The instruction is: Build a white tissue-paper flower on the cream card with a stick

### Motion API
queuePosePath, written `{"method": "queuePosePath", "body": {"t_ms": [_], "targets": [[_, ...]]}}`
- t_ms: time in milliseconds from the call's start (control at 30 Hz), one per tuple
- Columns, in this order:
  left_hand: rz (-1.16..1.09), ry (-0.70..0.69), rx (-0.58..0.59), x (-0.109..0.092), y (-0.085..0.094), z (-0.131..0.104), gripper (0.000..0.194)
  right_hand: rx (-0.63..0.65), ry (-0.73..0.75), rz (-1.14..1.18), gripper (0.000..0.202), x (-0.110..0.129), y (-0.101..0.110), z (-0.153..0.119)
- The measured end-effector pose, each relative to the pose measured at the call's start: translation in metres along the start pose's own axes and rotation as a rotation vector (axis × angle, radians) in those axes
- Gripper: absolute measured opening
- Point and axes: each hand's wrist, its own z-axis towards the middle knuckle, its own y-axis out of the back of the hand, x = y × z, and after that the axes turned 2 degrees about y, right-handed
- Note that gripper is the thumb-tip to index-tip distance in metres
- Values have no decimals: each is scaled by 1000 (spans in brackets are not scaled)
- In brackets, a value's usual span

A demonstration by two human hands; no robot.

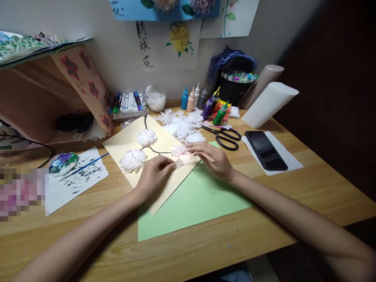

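Note:
On a cream sheet (164, 184) are two full white paper flowers, one above (147, 137) and one at the left (133, 160), with dark painted stems. A smaller flower (179, 150) at the right sits over a pink painted patch (186, 158). My left hand (155, 172) rests on the sheet, its thumb and index finger pinching a small white tissue piece (178, 163) beside the patch. My right hand (214, 158) is at the flower's right edge, fingers extended and slightly bent; whether its fingertips hold anything is too small to tell.
Green paper (194, 203) lies under the cream sheet. Behind are tissue scraps (183, 127), paint bottles (219, 114) and black scissors (227, 138). A phone (266, 150) lies at the right, a palette (64, 163) and brush (91, 162) at the left.

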Motion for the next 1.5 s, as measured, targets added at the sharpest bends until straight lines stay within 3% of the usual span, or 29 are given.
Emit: {"method": "queuePosePath", "body": {"t_ms": [167,367,767,1200,1400,1500], "targets": [[81,-48,-1,1,-1,0,13,-131,101,-73,24,-3,-18,2],[64,-24,22,2,-1,0,16,-132,90,-24,24,-11,-17,-8],[8,50,21,1,0,1,13,44,82,6,24,-16,-14,-6],[158,92,-2,-3,-2,13,14,-20,-1,-13,21,-19,-16,-7],[277,88,-18,-5,-5,24,13,-22,10,-24,19,-17,-15,-5],[288,95,-27,-5,-7,25,13,-86,74,-43,22,-14,-13,-5]]}}
